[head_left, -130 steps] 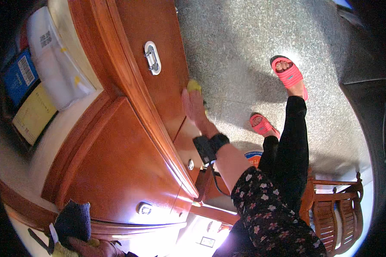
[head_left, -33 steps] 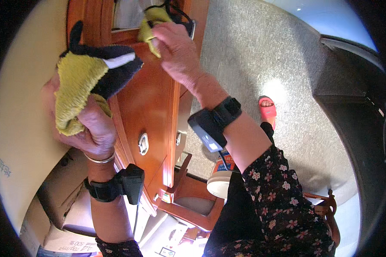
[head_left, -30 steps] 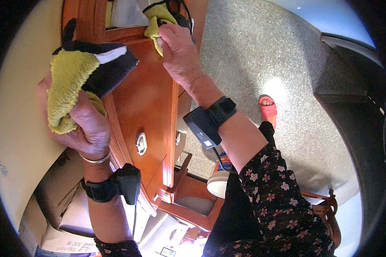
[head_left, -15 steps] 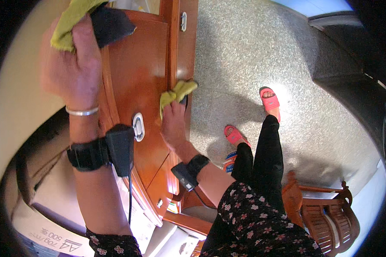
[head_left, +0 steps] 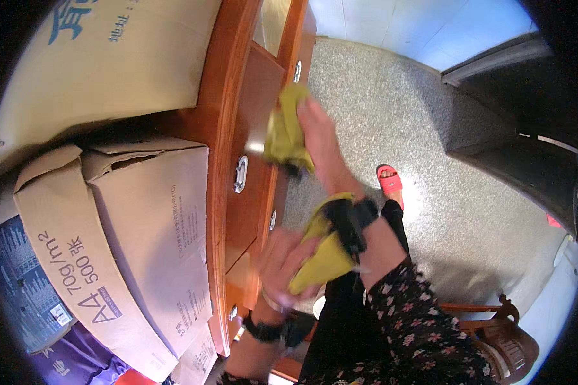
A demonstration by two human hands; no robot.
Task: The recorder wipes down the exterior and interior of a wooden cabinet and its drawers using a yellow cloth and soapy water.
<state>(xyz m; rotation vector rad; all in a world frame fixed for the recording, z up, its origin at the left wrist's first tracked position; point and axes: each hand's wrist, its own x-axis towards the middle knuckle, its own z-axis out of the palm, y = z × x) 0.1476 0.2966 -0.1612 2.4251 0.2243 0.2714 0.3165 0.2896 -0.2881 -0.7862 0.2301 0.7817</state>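
My right hand (head_left: pixel 324 147) is closed on a yellow-green cloth (head_left: pixel 289 125), held in front of the cabinet's panel; a dark patch shows below it. Lower down, my left hand (head_left: pixel 282 260) grips another yellow cloth (head_left: pixel 324 263), which reaches up beside my right wrist. Whether that cloth touches the wrist I cannot tell. Both hands are somewhat smeared by motion. Left of them stands the reddish-brown wooden cabinet (head_left: pixel 228 119) with metal oval handles (head_left: pixel 240 174). A black strap with a small device (head_left: pixel 353 221) sits on my right wrist, and another strap (head_left: pixel 263 328) on my left.
Cardboard boxes (head_left: pixel 148 199) lie at the left, with a large pale carton (head_left: pixel 128 58) behind. Speckled floor (head_left: pixel 379 96) spreads to the right. A red slipper (head_left: pixel 390 178) is on my foot. A wooden chair (head_left: pixel 510 340) stands lower right, a black piece of furniture (head_left: pixel 494 154) at right.
My left hand has come down from the upper left, bringing its cloth near my right wrist. My right hand has moved right and up with its cloth. The view has shifted, showing more boxes.
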